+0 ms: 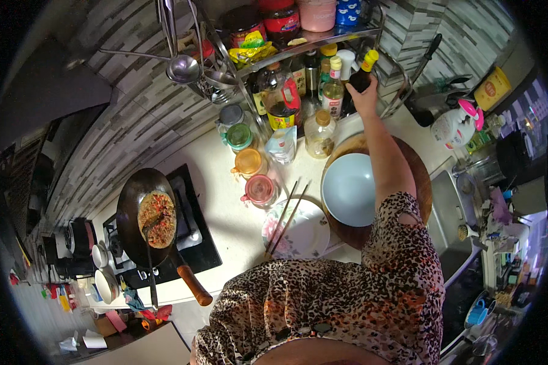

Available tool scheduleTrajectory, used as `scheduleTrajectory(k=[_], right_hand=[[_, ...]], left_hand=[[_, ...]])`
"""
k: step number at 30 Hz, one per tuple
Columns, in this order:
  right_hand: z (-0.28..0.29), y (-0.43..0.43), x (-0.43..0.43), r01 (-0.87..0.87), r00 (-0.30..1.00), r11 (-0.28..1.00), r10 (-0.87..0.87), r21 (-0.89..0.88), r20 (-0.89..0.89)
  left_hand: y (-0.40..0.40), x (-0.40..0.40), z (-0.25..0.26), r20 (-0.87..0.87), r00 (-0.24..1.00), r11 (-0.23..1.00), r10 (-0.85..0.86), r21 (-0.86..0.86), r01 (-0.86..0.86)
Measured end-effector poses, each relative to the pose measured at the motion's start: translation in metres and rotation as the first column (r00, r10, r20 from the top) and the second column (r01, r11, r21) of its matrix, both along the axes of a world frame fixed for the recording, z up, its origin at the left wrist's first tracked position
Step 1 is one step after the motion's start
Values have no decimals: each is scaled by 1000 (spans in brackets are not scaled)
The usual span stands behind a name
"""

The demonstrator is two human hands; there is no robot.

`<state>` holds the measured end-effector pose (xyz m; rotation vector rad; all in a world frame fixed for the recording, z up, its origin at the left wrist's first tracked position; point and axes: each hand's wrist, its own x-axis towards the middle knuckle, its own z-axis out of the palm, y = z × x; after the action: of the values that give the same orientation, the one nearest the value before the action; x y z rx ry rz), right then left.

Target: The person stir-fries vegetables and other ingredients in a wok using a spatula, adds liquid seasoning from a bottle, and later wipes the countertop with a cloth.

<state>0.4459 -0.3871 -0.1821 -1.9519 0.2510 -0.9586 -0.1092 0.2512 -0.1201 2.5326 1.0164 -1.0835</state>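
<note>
My right hand [364, 96] reaches to the rack at the back of the counter. Its fingers close around a dark sauce bottle [360, 81] with a yellow cap. Just left of it stands a clear bottle with a white and pink label [333, 93]. Under my forearm, a pale blue bowl [349, 189] rests on a round wooden board [420, 182]. My left hand is out of view. Before me lies a floral plate [308, 230] with a pair of chopsticks [288, 219] across it. At left, a wok [132, 200] holds chopped food with red bits [161, 214] and a spatula [150, 260].
The wok sits over a black gas stove [201, 242], its wooden handle [194, 285] jutting past the counter edge. Several lidded jars [249, 162] line the counter beside a pouch [282, 145] and a plastic jug [320, 137]. A metal sink [452, 214] is at right. Ladles [182, 68] hang above.
</note>
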Motion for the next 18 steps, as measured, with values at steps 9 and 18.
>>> scheduleTrajectory(k=[9, 18], right_hand=[[2, 3, 6, -145, 976, 977, 114, -157, -187], [-23, -54, 29, -92, 837, 921, -134, -378, -530]], left_hand=[[2, -62, 14, 119, 981, 986, -157, -45, 163], [-6, -24, 55, 141, 975, 985, -172, 9, 172]])
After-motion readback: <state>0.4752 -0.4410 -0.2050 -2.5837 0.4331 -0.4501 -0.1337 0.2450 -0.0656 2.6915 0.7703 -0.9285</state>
